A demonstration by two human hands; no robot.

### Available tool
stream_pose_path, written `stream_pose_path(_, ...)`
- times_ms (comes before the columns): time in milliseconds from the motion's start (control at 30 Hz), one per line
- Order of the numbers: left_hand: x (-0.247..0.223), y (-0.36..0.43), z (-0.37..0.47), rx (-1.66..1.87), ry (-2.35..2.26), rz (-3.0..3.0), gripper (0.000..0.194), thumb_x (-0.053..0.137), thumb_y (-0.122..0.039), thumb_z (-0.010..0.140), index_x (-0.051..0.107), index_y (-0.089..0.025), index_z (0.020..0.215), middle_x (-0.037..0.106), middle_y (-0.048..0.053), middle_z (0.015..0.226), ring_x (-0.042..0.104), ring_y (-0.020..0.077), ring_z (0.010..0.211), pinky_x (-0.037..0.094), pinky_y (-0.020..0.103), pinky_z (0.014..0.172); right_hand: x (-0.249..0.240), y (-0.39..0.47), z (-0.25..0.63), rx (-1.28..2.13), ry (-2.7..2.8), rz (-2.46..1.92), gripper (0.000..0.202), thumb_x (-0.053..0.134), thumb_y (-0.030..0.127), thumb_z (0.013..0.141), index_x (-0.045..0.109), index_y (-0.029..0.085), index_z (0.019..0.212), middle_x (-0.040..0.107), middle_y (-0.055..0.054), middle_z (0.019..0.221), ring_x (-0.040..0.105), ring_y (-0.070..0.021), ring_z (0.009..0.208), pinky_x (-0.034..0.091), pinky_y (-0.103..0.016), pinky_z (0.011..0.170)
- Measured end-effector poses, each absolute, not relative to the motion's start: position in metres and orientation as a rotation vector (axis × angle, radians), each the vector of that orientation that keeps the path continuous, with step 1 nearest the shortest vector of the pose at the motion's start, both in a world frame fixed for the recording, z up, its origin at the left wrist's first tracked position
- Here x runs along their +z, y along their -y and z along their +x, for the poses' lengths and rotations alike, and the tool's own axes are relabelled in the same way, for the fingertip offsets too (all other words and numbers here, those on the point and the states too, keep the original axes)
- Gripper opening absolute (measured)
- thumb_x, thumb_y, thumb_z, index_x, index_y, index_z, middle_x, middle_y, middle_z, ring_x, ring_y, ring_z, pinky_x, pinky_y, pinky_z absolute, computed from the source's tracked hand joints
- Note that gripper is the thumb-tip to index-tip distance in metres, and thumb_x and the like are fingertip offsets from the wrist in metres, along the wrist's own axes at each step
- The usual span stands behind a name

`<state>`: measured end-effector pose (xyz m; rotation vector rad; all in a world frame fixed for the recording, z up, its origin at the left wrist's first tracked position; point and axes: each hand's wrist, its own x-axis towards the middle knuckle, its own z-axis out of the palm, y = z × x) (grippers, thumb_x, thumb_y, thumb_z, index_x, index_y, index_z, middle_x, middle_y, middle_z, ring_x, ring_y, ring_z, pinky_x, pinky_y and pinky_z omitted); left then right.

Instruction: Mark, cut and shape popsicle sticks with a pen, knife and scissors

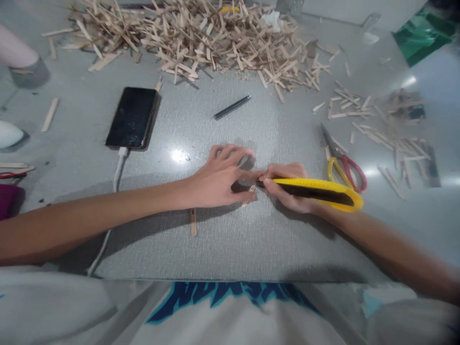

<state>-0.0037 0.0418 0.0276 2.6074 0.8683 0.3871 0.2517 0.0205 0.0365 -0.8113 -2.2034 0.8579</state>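
Observation:
My right hand is closed round a yellow and black cutter, its tip pointing left at a small wooden stick piece. My left hand lies on the table with its fingers spread; its thumb and index finger are at the stick piece, on either side of it. Whether they press on it is hard to tell. Another wooden stick pokes out below my left wrist, partly covered by it.
A big heap of wooden sticks spans the back. A phone with a white cable lies at left, a pen at centre. Scissors and scattered sticks lie at right, a green bag at the back right.

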Motion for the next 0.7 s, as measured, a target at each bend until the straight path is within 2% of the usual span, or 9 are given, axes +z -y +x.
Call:
stream_pose_path(267, 0.0242, -0.0419, -0.0044, 0.424, -0.841, 2.59, 0.047, 0.077, -0.061, 0.1, 0.078, -0.039, 0.142, 0.055, 0.015, 0.157, 0.045, 0.0436, 0.147, 0.031, 0.067, 0.118, 0.0379, -0.0182, 0.2525, 0.827, 2.178, -0.886, 0.03, 0.061, 0.036, 0.11, 0.064, 0.021, 0.084, 0.066, 0.003, 0.066, 0.059, -0.0108, 0.056, 0.044, -0.026, 0.058)
stream_pose_path(500, 0.0233, -0.041, -0.0032, 0.435, -0.863, 2.576, 0.046, 0.078, -0.059, 0.1, 0.077, -0.041, 0.142, 0.055, 0.013, 0.157, 0.044, 0.0437, 0.147, 0.03, 0.068, 0.119, 0.0394, -0.0189, 0.2526, 0.831, 2.197, -0.901, 0.031, 0.06, 0.035, 0.111, 0.061, 0.022, 0.083, 0.065, 0.003, 0.066, 0.058, -0.0108, 0.055, 0.043, -0.026, 0.058)
stream_pose_path(700, 0.0256, -0.0409, -0.0028, 0.425, -0.853, 2.583, 0.046, 0.077, -0.061, 0.1, 0.079, -0.038, 0.14, 0.054, 0.014, 0.158, 0.045, 0.0457, 0.147, 0.03, 0.069, 0.119, 0.0368, -0.0205, 0.2534, 0.764, 2.278, -0.778, 0.019, 0.058, 0.027, 0.11, 0.061, 0.023, 0.092, 0.065, 0.004, 0.073, 0.056, -0.0103, 0.056, 0.043, -0.026, 0.058)
